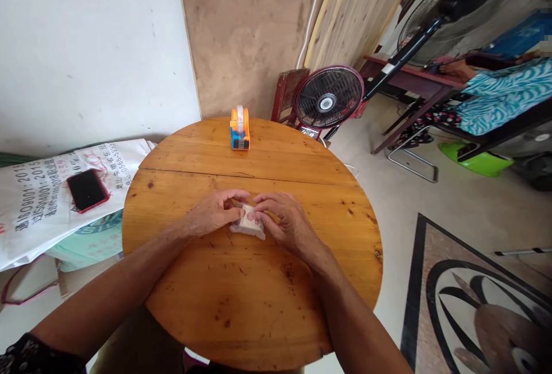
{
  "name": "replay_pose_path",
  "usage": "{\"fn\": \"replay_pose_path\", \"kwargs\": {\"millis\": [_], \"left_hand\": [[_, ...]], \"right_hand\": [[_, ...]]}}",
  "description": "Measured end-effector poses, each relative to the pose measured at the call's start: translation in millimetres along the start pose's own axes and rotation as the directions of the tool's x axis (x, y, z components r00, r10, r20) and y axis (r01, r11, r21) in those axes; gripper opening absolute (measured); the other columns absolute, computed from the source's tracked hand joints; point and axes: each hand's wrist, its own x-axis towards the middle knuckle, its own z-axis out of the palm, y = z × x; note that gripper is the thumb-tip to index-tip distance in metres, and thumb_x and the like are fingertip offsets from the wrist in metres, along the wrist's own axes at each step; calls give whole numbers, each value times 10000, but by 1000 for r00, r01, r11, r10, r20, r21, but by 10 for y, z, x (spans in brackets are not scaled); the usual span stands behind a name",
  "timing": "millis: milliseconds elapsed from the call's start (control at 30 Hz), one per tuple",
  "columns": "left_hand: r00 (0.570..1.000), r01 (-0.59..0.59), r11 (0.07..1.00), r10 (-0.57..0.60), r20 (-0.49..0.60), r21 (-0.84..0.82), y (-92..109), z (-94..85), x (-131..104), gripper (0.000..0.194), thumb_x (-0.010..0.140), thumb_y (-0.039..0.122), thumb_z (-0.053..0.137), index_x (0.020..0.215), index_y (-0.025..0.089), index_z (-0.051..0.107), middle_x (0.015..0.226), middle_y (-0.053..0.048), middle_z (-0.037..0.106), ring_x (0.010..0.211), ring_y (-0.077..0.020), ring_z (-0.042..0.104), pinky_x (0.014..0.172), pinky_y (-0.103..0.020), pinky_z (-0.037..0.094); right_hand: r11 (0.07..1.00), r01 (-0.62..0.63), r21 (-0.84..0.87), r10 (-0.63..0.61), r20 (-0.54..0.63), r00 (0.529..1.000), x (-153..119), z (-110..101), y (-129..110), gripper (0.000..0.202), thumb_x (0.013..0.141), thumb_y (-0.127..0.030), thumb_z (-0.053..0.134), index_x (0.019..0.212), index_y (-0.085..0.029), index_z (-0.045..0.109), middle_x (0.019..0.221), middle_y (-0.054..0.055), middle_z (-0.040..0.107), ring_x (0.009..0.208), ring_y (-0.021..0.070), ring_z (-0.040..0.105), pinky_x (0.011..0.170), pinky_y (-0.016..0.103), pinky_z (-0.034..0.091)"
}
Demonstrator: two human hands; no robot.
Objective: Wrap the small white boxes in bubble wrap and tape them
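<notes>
A small white packet (249, 226) in a clear plastic wrapper with red print lies on the round wooden table (241, 299). From the left, my left hand (215, 211) holds it, its thumb on the packet's upper left part and its fingers curved round the far side. My right hand (287, 220) grips the packet's right side between thumb and bent fingers. Parts of the wrapper are hidden behind the fingers. Farther back on the table stands an orange and blue tape dispenser (240, 128) with a roll of clear tape, apart from both hands.
On the left, a phone (87, 190) with a red edge rests on a printed white sack (38, 184). Behind the table are a round fan (330, 98) and a wooden chair (288, 95). A person in a blue patterned top (509, 98) sits at a desk on the right.
</notes>
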Motion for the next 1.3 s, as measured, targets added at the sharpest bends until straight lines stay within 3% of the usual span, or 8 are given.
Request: {"fn": "replay_pose_path", "kwargs": {"millis": [233, 433, 767, 1033, 1300], "left_hand": [[998, 46, 999, -46, 35, 2, 14, 38, -9, 450, 821, 352, 669, 1234, 183, 612, 904, -44, 713, 736, -156, 623, 629, -247, 446], [997, 51, 997, -48, 62, -53, 10, 51, 0, 385, 823, 268, 640, 1199, 187, 624, 908, -35, 712, 735, -143, 619, 630, -237, 441], [997, 57, 996, -53, 59, -65, -38, 59, 21, 279, 816, 347, 647, 1030, 169, 671, 797, -15, 686, 660, -126, 580, 600, -232, 417], [997, 75, 997, -74, 35, -18, -48, 41, 23, 349, 809, 405, 656, 1073, 179, 666, 823, -21, 693, 691, -140, 595, 612, -239, 423], [996, 89, 996, -89, -15, -4, -58, 40, 14, 448, 763, 415, 695, 1140, 176, 657, 829, -38, 703, 710, -161, 614, 611, -252, 442]], "right_hand": [[977, -208, 56, 210, -28, 977, 4, 35, -51, 170, 951, -251, 481, 894, -223, 639, 892, 32, 730, 842, 182, 635, 828, 314, 437], [953, -271, 136, 278, -38, 960, 16, 51, -52, 172, 942, -266, 489, 883, -219, 643, 844, 18, 708, 817, 177, 622, 776, 283, 446], [978, -182, 105, 187, -42, 981, 7, 48, -56, 162, 935, -257, 519, 867, -230, 664, 828, 15, 721, 830, 181, 613, 808, 295, 430], [995, -86, 43, 88, -54, 995, 9, 46, -65, 141, 918, -203, 554, 848, -230, 673, 837, 14, 739, 792, 173, 639, 905, 344, 415], [970, -184, 160, 215, -204, 955, -5, -19, -62, 186, 957, -262, 516, 985, -254, 700, 983, 25, 755, 955, 198, 664, 936, 365, 451]]}}
